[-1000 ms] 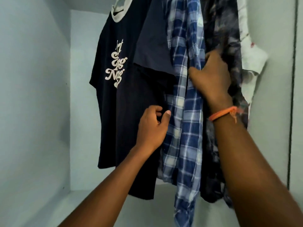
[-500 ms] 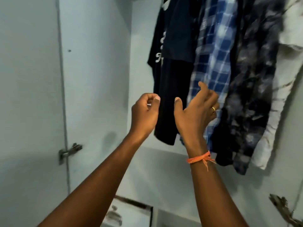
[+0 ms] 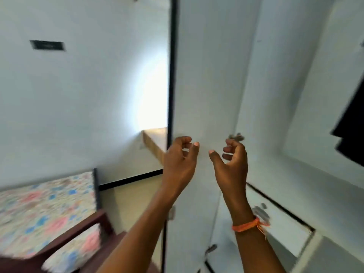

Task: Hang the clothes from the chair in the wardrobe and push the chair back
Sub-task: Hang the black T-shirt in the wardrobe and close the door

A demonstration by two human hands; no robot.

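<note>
Dark-wood chair (image 3: 82, 231) low left, both hands (image 3: 180, 164) (image 3: 231, 166) empty beside wardrobe door (image 3: 206, 75).

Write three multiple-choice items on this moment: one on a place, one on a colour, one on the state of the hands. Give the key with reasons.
1. Where does the dark hanging garment show?
A. right edge of the view
B. lower left
C. between the hands

2. What colour is the wrist band on the right arm?
A. green
B. orange
C. white

3. What do the left hand and right hand hold?
A. a hanger
B. a plaid shirt
C. nothing

Key: 1 A, it hangs inside the open wardrobe at the right edge. 2 B, the thread band is orange. 3 C, both hands hang loosely curled and empty in front of the wardrobe door.
</note>
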